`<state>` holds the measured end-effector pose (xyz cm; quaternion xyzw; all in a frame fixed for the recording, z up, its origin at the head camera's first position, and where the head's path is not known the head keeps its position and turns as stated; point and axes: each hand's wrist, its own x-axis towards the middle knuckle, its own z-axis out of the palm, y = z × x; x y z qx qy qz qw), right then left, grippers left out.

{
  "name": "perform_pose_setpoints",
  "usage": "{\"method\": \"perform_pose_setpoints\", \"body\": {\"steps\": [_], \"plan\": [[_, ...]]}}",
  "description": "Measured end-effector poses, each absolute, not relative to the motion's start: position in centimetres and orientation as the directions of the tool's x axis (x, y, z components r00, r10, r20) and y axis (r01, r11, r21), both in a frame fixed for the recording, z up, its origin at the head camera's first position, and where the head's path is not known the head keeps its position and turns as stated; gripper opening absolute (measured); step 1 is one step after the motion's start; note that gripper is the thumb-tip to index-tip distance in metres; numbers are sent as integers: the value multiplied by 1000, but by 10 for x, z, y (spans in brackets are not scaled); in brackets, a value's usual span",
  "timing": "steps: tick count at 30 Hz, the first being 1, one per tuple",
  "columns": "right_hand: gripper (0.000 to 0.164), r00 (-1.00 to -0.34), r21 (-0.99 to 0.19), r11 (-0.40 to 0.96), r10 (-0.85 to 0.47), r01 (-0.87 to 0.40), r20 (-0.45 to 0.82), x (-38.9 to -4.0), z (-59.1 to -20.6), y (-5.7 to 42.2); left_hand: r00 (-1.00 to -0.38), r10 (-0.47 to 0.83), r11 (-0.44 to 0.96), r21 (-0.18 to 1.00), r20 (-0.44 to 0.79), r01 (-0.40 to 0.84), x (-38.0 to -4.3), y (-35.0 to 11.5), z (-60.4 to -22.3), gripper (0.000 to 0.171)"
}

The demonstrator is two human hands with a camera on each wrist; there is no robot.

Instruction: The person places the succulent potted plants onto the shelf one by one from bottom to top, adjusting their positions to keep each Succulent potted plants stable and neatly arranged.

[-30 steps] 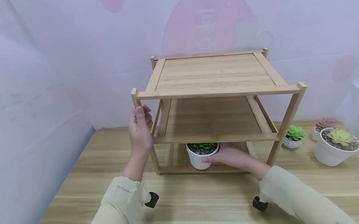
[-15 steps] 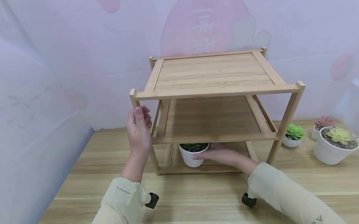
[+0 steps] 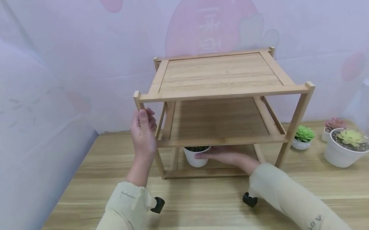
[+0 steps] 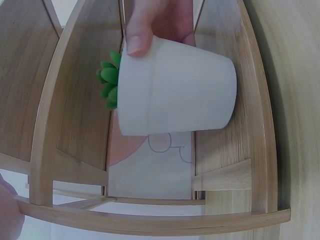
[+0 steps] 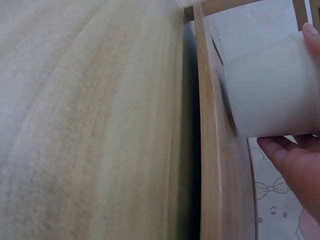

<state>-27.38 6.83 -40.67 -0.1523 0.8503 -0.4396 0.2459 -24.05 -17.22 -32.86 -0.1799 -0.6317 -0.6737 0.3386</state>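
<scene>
With my left hand point(image 3: 143, 131) I grip the front left post of a wooden shelf rack point(image 3: 225, 72), just under its top board. My right hand point(image 3: 227, 155) reaches between the middle and bottom boards and holds a white plant pot point(image 3: 196, 158) by its side, thumb near the rim. In the left wrist view, green succulent leaves point(image 4: 111, 80) stick out of the pot point(image 4: 175, 90). The pot's base is close over the bottom board point(image 5: 235, 185) in the right wrist view. The middle board hides part of the plant in the head view.
Right of the rack, on the wooden table point(image 3: 200, 217), stand a small green succulent point(image 3: 304, 134), a pink one point(image 3: 334, 124) and a larger white pot with a yellow-green succulent point(image 3: 347, 147). A printed cloth point(image 3: 107, 63) hangs behind.
My right hand has carried the pot leftward and deeper over the bottom board, so more of the plant is hidden. The left hand keeps its grip on the post.
</scene>
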Motion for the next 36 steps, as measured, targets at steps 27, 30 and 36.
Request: {"method": "perform_pose_setpoints", "body": {"steps": [27,30,36], "plan": [[112,-819,-801,599,-466,-14,-334,-277,-405,48,-685,-252,19,712,683,702,-243,-170,-327,65],[110,-827,-801,598,-466,-32,-315,-276,-405,47,-687,-252,20,713,682,701,-242,-170,-327,67],[103,-829,-832,550,-496,-69,-259,-273,-406,43,-695,-246,12,719,675,695,-242,-171,-328,59]]}}
